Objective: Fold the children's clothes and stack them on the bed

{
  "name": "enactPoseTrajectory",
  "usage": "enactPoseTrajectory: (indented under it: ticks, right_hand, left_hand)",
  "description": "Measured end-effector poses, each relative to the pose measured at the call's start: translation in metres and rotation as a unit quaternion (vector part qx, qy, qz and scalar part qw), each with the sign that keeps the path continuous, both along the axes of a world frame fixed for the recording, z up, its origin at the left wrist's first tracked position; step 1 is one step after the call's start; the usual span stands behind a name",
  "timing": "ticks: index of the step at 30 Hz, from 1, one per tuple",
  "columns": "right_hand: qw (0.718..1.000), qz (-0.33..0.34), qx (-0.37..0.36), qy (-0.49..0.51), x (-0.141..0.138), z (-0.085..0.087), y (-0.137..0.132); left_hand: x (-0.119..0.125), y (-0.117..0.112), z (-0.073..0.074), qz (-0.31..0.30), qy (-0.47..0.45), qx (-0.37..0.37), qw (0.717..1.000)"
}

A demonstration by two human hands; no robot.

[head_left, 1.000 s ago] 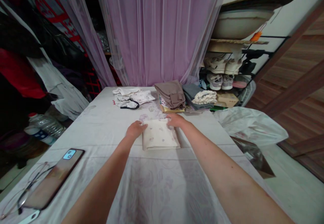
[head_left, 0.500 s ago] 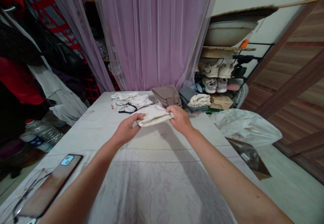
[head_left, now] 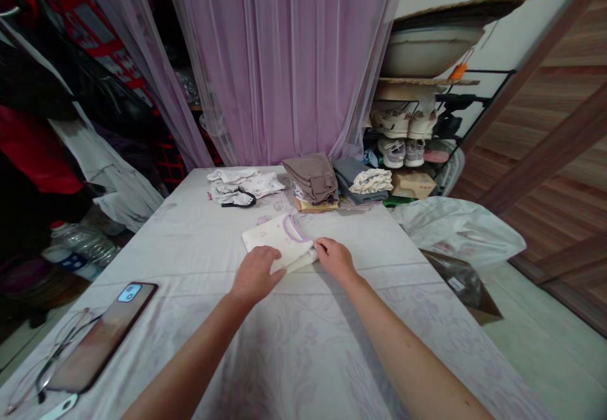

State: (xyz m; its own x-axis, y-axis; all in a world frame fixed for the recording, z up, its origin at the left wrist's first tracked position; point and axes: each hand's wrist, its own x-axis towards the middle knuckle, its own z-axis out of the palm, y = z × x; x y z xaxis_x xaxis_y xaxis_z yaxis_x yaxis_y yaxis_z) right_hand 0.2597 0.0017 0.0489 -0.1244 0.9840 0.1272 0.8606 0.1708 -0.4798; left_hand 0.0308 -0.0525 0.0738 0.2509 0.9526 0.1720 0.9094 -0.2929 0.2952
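Observation:
A folded white garment (head_left: 279,240) with a faint print and a purple-trimmed neckline lies on the table (head_left: 199,243), covered by a pale floral cloth. My left hand (head_left: 255,274) grips its near left edge, fingers curled over the fabric. My right hand (head_left: 334,258) pinches its near right corner. Both arms reach in from the bottom of the view.
At the table's far end lie a loose white clothes pile (head_left: 241,186), a folded brown stack (head_left: 313,179) and grey folded clothes (head_left: 363,183). A phone (head_left: 102,334) and glasses (head_left: 42,369) rest at near left. A plastic bag (head_left: 458,230) and shoe rack (head_left: 412,135) stand right.
The garment lay flat a second ago, was lifted off the table by both hands, and now lies back down nearer me, turned over so the purple neckline shows.

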Motion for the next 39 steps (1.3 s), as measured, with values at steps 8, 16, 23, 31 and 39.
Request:
enactPoseTrajectory:
  ticks: [8, 16, 23, 31, 39]
  right_hand:
    - [0.998, -0.011, -0.061, -0.013, -0.017, 0.023, 0.015]
    - [1.0, -0.009, -0.011, -0.022, -0.01, 0.013, -0.008]
    - [0.998, 0.005, 0.067, 0.005, -0.019, 0.007, -0.015]
    - [0.977, 0.185, 0.032, -0.096, -0.053, -0.005, -0.026]
    - [0.982, 0.159, 0.054, -0.088, -0.048, -0.02, -0.029]
  left_hand:
    - [0.019, 0.003, -0.001, 0.006, 0.124, -0.001, 0.992]
    - [0.017, -0.013, -0.005, -0.02, 0.078, 0.008, 0.997]
    - [0.002, 0.016, 0.0, -0.004, 0.024, 0.04, 0.999]
    - [-0.001, 0.054, -0.022, 0.041, 0.123, -0.004, 0.992]
    - [-0.001, 0.049, -0.03, 0.042, 0.103, -0.008, 0.994]
